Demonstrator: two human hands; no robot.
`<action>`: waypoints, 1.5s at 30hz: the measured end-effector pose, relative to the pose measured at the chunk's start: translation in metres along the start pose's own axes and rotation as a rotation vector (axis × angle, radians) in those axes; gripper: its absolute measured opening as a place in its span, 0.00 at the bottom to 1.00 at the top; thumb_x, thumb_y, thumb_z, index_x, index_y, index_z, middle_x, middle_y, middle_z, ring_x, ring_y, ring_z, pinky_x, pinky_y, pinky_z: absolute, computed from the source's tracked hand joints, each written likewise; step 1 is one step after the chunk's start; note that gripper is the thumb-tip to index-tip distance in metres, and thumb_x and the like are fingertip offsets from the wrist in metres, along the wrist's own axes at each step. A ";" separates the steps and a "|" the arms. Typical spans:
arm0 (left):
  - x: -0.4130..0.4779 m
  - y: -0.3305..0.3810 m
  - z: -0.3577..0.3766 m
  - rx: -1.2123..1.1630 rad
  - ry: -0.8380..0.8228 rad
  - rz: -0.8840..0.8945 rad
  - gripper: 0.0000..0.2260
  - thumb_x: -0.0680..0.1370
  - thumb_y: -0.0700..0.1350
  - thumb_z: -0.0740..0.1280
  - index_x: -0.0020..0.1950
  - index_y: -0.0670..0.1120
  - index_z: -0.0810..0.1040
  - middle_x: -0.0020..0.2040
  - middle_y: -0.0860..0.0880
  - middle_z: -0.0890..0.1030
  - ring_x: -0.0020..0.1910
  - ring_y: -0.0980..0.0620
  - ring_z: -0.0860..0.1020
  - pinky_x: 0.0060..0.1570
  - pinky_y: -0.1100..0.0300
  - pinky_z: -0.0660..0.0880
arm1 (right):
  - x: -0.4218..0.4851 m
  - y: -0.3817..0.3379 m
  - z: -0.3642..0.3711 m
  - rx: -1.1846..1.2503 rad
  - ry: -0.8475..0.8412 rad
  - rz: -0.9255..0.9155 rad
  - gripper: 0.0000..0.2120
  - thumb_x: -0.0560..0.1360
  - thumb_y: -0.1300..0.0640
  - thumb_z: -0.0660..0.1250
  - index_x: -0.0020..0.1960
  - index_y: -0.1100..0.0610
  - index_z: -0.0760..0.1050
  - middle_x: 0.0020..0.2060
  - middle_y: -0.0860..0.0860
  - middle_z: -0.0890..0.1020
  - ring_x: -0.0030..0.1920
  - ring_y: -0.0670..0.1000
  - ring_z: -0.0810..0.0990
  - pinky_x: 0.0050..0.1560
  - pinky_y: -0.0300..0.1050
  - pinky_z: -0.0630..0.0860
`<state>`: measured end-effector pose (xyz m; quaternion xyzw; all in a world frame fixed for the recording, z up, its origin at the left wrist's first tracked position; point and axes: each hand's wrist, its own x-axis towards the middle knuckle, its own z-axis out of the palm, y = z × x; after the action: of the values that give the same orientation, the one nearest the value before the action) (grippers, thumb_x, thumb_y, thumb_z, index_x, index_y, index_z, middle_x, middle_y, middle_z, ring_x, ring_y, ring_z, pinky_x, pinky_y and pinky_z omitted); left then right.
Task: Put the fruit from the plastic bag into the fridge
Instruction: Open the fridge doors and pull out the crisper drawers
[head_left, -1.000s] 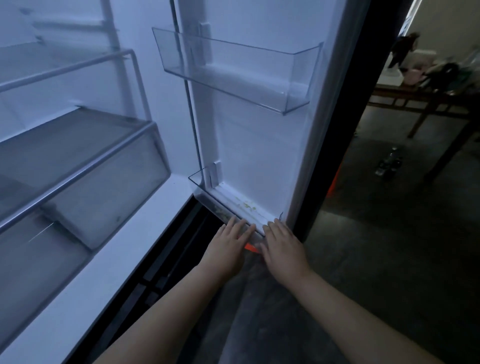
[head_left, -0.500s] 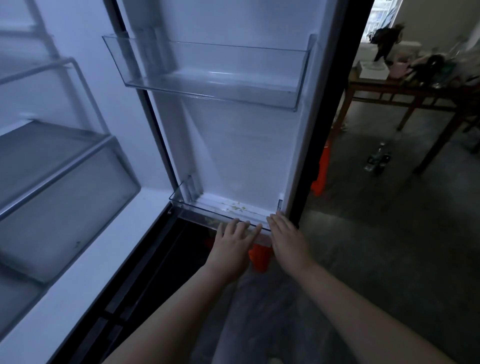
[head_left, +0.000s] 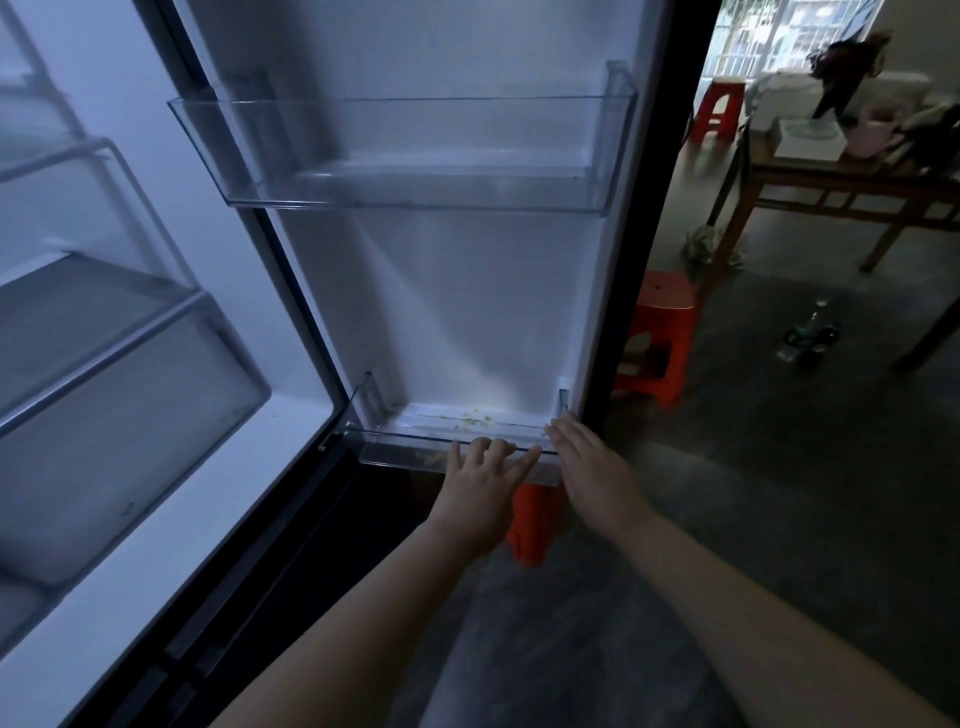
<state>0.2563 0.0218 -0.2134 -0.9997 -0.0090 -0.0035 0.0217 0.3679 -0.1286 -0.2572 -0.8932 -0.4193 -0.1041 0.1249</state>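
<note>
The fridge stands open, its white door (head_left: 467, 291) facing me. A clear lower door bin (head_left: 415, 447) holds only yellowish crumbs. My left hand (head_left: 480, 496) lies with spread fingers on that bin's front edge. My right hand (head_left: 592, 467) lies flat at the bin's right end, fingers apart. Neither hand holds anything. An empty clear upper door bin (head_left: 415, 176) hangs above. No fruit and no plastic bag is in view.
Fridge shelves and a frosted drawer (head_left: 119, 415) fill the left. An orange stool (head_left: 657, 338) stands behind the door, another orange object (head_left: 532, 519) under the bin. A wooden table (head_left: 852, 192) with clutter is at the right, bottles (head_left: 810, 332) on the dark floor.
The view has swung right, so the door now faces me squarely. Both hands stay on the lower bin's front edge and have drifted slightly apart.
</note>
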 end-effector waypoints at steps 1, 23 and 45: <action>0.006 0.001 0.000 0.005 0.000 -0.004 0.32 0.76 0.45 0.59 0.77 0.55 0.48 0.71 0.46 0.61 0.70 0.42 0.58 0.68 0.37 0.53 | 0.004 0.005 0.000 0.013 0.003 -0.007 0.24 0.74 0.65 0.64 0.70 0.62 0.67 0.69 0.56 0.70 0.72 0.53 0.64 0.67 0.48 0.68; 0.102 0.027 -0.005 -0.020 -0.093 -0.189 0.35 0.76 0.47 0.63 0.77 0.55 0.45 0.72 0.45 0.57 0.71 0.42 0.54 0.69 0.35 0.51 | 0.083 0.090 0.002 0.050 -0.182 -0.116 0.30 0.76 0.68 0.58 0.76 0.59 0.53 0.77 0.55 0.51 0.76 0.51 0.49 0.70 0.52 0.63; 0.129 0.030 -0.002 -0.005 -0.141 -0.219 0.39 0.75 0.50 0.64 0.76 0.53 0.40 0.75 0.45 0.52 0.74 0.40 0.50 0.69 0.32 0.48 | 0.111 0.112 -0.004 0.040 -0.240 -0.159 0.33 0.75 0.68 0.61 0.76 0.56 0.52 0.77 0.51 0.50 0.76 0.49 0.50 0.65 0.52 0.71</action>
<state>0.3863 -0.0063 -0.2115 -0.9906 -0.1197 0.0643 0.0181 0.5239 -0.1182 -0.2364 -0.8606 -0.5025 0.0022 0.0831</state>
